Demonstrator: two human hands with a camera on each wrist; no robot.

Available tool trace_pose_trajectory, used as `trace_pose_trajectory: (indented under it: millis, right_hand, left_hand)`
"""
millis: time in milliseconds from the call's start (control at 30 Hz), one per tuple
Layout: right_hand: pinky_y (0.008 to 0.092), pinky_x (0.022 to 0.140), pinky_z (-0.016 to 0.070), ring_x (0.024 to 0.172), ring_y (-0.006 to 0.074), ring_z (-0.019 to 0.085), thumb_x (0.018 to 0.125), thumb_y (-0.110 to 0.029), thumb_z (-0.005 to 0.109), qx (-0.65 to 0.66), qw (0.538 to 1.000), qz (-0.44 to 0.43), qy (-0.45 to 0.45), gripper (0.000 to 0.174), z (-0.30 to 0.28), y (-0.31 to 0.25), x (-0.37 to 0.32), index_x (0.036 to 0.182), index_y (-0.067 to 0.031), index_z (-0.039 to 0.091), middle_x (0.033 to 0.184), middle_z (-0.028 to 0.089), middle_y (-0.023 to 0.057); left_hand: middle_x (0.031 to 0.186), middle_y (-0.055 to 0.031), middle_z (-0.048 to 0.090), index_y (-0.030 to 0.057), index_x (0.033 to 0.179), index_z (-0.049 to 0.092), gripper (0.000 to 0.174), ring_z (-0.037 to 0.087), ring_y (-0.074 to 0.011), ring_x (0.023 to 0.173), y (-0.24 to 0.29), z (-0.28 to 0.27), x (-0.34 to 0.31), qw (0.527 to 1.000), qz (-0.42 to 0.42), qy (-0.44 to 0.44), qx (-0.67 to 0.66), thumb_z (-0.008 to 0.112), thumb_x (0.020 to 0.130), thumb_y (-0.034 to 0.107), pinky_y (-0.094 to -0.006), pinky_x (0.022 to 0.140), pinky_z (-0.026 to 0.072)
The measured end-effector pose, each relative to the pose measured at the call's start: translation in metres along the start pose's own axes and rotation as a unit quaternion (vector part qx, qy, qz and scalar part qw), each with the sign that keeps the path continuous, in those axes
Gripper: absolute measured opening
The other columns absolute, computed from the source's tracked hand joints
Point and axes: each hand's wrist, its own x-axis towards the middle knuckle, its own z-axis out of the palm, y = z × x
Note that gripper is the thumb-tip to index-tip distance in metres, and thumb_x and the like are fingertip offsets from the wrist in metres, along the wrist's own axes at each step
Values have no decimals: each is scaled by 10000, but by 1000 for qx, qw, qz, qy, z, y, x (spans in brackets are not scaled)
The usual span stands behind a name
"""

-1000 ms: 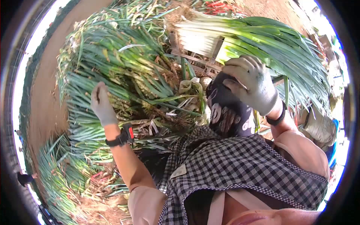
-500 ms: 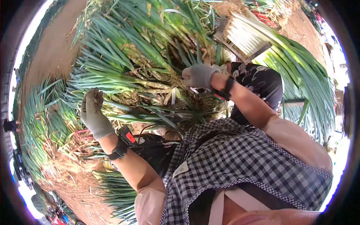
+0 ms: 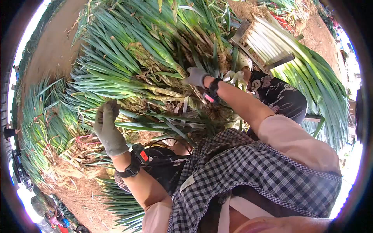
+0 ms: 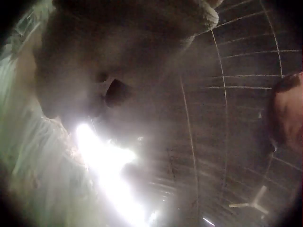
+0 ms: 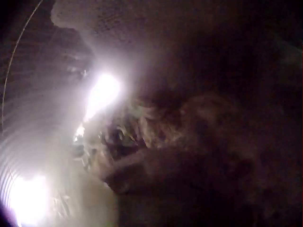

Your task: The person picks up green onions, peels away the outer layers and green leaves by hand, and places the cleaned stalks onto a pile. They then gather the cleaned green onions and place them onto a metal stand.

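Observation:
In the head view, my gloved right hand (image 3: 195, 77) reaches down into a big heap of untrimmed green onions (image 3: 128, 73). Its fingers curl over a brownish stalk close to the root end, their tips partly hidden among the stalks. Raised near my left side, my gloved left hand (image 3: 107, 128) has loosely bent fingers and holds nothing. The left wrist view shows that dark glove (image 4: 128, 52) against the roof. Backlit and murky, the right wrist view shows the other glove (image 5: 128, 28) above blurred stalks.
Cleaned green onions (image 3: 287, 54) with long white shafts lie on a wooden rack (image 3: 248, 48) beyond my knee (image 3: 279, 95). Bundles with red ties (image 3: 50, 128) lie on the earth at left. More green leaves (image 3: 120, 198) are beside my left arm.
My right hand has come down from above my knee into the onion heap, moving left. The left hand stays raised, empty and loosely bent. The head view has shifted.

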Motion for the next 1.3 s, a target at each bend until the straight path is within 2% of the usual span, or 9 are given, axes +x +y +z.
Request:
trace_pose_trajectory:
  millis: [367, 500, 533, 700, 767, 1033, 1167, 1233, 1300]
  right_hand:
    - [332, 676, 468, 774, 141, 539, 828, -278, 726, 266, 952, -147, 41, 439, -44, -41, -173, 1098, 14, 540, 839, 610, 86]
    - [343, 668, 479, 722, 165, 569, 810, -318, 751, 159, 975, -154, -8, 453, -62, -45, -208, 1073, -7, 554, 828, 615, 110]
    - [418, 711, 506, 838, 401, 627, 814, -532, 664, 134, 976, -170, -10, 560, -82, -43, -211, 1073, -45, 569, 864, 637, 211]
    - [365, 737, 508, 835, 264, 663, 825, -504, 673, 331, 878, -299, 172, 579, -139, -38, -182, 1107, -3, 606, 920, 676, 171]
    - [280, 785, 482, 862, 110, 583, 814, -448, 723, 357, 905, -217, 76, 579, -159, -42, -177, 1121, 32, 620, 939, 675, 72]
    - [274, 805, 487, 880, 113, 607, 767, -369, 779, 492, 828, -263, 62, 545, -152, -45, -195, 1134, 12, 643, 951, 688, 51]
    - [264, 723, 489, 812, 101, 607, 737, -363, 801, 480, 841, -243, 57, 511, -146, -42, -190, 1071, 1, 670, 866, 671, 40]
    - [263, 721, 486, 787, 105, 605, 738, -349, 802, 511, 825, -236, 44, 493, -145, -46, -193, 1055, 6, 672, 853, 674, 42]
    - [259, 701, 483, 768, 99, 602, 739, -347, 803, 508, 833, -212, 43, 494, -144, -45, -189, 1048, 16, 670, 837, 674, 37]
  left_hand:
    - [868, -41, 655, -34, 1173, 586, 414, 606, -103, 743, -21, 94, -43, 974, -120, -189, 12, 677, 882, 247, -217, 619, 467]
    - [756, -7, 618, 21, 840, 609, 157, 547, -68, 636, -34, 117, -66, 972, -97, -202, -63, 645, 898, 162, -203, 596, 437]
    - [756, -7, 618, 21, 840, 609, 157, 547, -68, 636, -34, 120, -72, 972, -94, -205, -61, 645, 898, 162, -203, 596, 437]
    - [732, -10, 607, -4, 900, 624, 102, 539, -70, 609, -33, 162, -106, 973, 7, -218, -80, 617, 883, 97, -210, 545, 409]
    - [723, -17, 603, -4, 905, 627, 90, 533, -77, 600, -42, 168, -111, 963, -50, -235, -123, 616, 869, 77, -215, 545, 406]
    - [779, -25, 614, 8, 839, 625, 93, 549, -101, 569, -57, 164, -127, 893, -273, -222, -280, 585, 880, 81, -221, 492, 421]
    - [904, -48, 675, 4, 1011, 665, 188, 621, -145, 668, -115, 164, -132, 910, -220, -350, -29, 599, 878, 120, -270, 608, 496]
    - [938, -65, 684, -8, 997, 662, 255, 637, -170, 764, -172, 156, -126, 663, 35, -506, 551, 667, 856, 204, -297, 711, 509]
    - [940, -72, 685, -23, 1015, 649, 313, 634, -177, 798, -222, 133, -129, 729, 50, -439, 523, 684, 847, 239, -304, 740, 506]
